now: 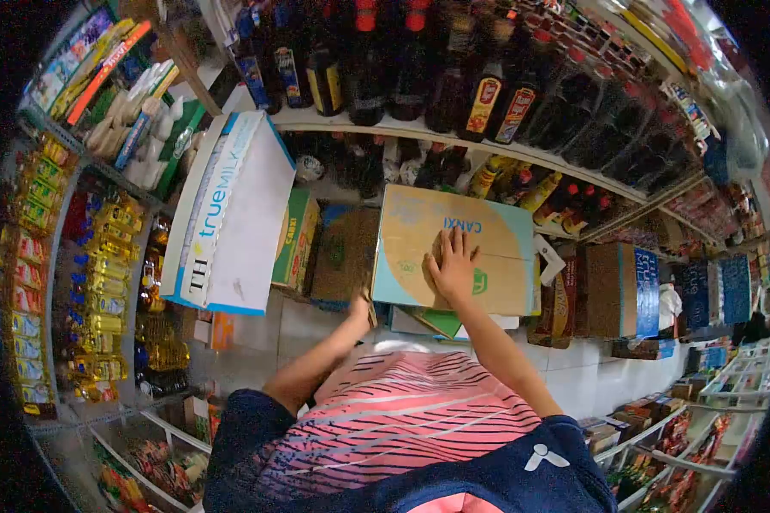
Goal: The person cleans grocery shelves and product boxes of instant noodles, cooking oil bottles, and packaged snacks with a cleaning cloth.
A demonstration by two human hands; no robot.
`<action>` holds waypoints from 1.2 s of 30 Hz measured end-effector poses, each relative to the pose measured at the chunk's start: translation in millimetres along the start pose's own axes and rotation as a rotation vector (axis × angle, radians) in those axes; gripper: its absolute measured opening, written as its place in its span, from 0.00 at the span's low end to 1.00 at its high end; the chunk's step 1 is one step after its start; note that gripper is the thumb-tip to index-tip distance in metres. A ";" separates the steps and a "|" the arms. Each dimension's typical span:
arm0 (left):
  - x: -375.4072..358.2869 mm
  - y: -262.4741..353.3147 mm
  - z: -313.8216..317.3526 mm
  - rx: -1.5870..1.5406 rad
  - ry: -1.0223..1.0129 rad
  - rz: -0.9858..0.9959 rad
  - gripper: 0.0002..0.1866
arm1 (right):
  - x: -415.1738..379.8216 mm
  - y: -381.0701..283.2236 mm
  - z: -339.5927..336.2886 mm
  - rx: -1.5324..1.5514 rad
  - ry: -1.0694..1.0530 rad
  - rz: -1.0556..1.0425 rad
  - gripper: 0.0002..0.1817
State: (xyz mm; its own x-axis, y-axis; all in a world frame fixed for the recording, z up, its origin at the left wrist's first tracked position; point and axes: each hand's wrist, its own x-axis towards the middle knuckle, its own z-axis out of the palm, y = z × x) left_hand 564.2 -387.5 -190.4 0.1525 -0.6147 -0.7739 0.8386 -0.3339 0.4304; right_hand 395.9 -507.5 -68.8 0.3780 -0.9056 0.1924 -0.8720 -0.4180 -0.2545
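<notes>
A closed cardboard box (pixel 509 248), brown with pale blue corners and the upside-down word CANXI, lies in front of me. On its top my right hand (pixel 455 263) rests flat, fingers spread. My left hand (pixel 361 315) is closed at the box's lower left corner, beside a thin brown edge. Whether that edge is part of the box or a separate thing I cannot make out; the fingertips are partly hidden. Under the box's near side show green and white pieces of packaging (pixel 436 322). A plain brown carton (pixel 345 256) stands just left of the box.
A large white TH true MILK carton (pixel 246 205) and a green CANXI carton (pixel 295 239) stand at left. Dark bottles (pixel 415 73) line the shelf (pixel 453 137) ahead. Yellow oil bottles (pixel 107 291) fill the left rack. More cartons (pixel 612 286) stand on the floor at right.
</notes>
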 end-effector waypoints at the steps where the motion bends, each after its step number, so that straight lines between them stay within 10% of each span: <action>1: -26.8 0.4 19.0 0.084 0.191 0.018 0.22 | 0.3 1.7 -0.4 0.000 0.027 -0.011 0.33; 7: -61.8 3.1 85.9 -0.402 0.123 -0.120 0.21 | -12.2 24.0 -3.7 0.305 0.057 -0.117 0.21; 19: -25.7 -94.9 154.4 0.007 -0.201 -0.664 0.18 | -152.7 23.3 14.7 0.764 0.443 0.704 0.17; 23: -62.5 -91.6 182.9 0.208 -0.217 -0.794 0.17 | -139.0 26.9 6.3 1.493 0.542 0.985 0.18; 25: -70.4 -78.5 169.2 0.455 -0.333 -0.735 0.17 | -129.0 16.9 -29.2 1.790 0.320 1.295 0.19; 29: -83.2 -29.5 153.9 0.819 -0.508 -0.624 0.18 | -130.0 21.9 10.9 2.039 0.258 1.162 0.15; 33: -59.6 24.4 167.8 1.169 -0.959 0.508 0.19 | -117.7 -3.7 13.4 2.063 0.500 1.397 0.18; 36: -68.7 51.7 201.8 1.524 -0.614 0.814 0.22 | -123.7 -22.9 56.5 2.305 0.204 1.298 0.19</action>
State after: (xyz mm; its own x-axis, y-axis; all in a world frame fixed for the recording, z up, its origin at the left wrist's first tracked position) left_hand 491.5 -506.7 -21.3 -0.2535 -0.9646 -0.0724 -0.5402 0.0791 0.8378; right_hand 386.7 -390.0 -140.4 0.1310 -0.6906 -0.7112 0.8699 0.4242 -0.2517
